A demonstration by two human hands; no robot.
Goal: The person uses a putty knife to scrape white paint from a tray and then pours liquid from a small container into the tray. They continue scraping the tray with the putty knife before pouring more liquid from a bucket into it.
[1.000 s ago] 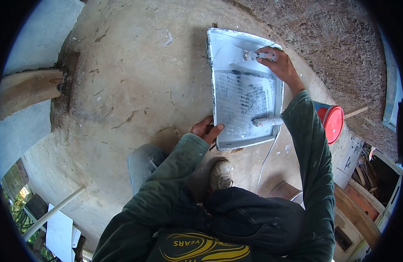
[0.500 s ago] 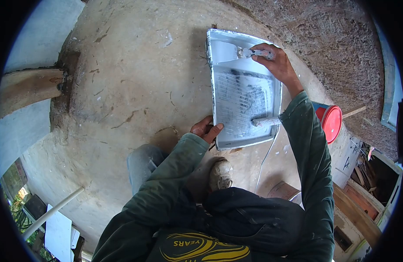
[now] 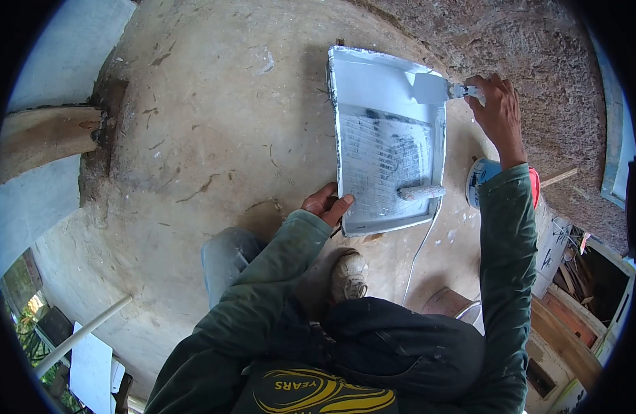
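A paint tray [image 3: 340,152] with a ribbed slope and white paint at its far end lies on the floor in front of me. My left hand [image 3: 328,204] grips the tray's near left edge, thumb over the rim. In my right hand [image 3: 501,114] is a paint-covered putty knife [image 3: 430,88], its handle between my fingers. The flat blade extends over the tray's far right rim, above the paint. A small paint roller [image 3: 421,193] rests on the near part of the slope, its thin wire handle running over the rim towards me.
Right of the tray stands a bucket [image 3: 475,181] with a red lid [image 3: 535,188]. Another bucket [image 3: 448,302] is near my right knee. A wooden post [image 3: 45,145] rises at the left, and a rough wall [image 3: 539,62] borders the floor at the upper right.
My right hand has moved right with the putty knife, carrying the blade from the tray's far left corner to its right rim. My left hand and the roller stay put.
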